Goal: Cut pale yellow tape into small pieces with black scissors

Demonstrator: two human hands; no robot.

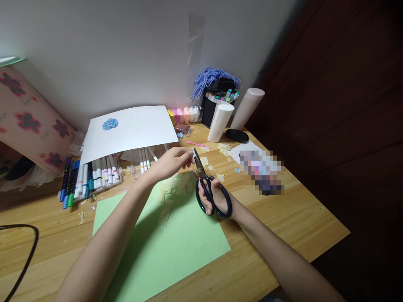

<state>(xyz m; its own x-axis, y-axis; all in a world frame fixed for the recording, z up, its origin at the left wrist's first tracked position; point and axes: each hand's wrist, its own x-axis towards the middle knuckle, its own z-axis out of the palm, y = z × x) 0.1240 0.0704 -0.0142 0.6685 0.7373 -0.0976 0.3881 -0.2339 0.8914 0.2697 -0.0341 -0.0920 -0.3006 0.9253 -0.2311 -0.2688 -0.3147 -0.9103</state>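
Observation:
My left hand (172, 162) pinches a small whitish piece (192, 154) at its fingertips, above the far edge of a green sheet (182, 251). My right hand (217, 197) has its fingers through the dark handles of a pair of scissors (200, 167). The blades point up and away, with their tips touching or right beside the whitish piece. Pale yellowish scraps (178, 184) lie on the green sheet below my left hand, and a thin pink strip (193, 172) shows between the hands.
Markers (100, 174) lie at the left under a white sheet (135, 130) bearing a blue patch. Behind are a black pen holder (208, 110) with blue yarn, a white cylinder (220, 123) and a taller one (248, 108). More scraps (224, 149) and a black lid (237, 135) lie right.

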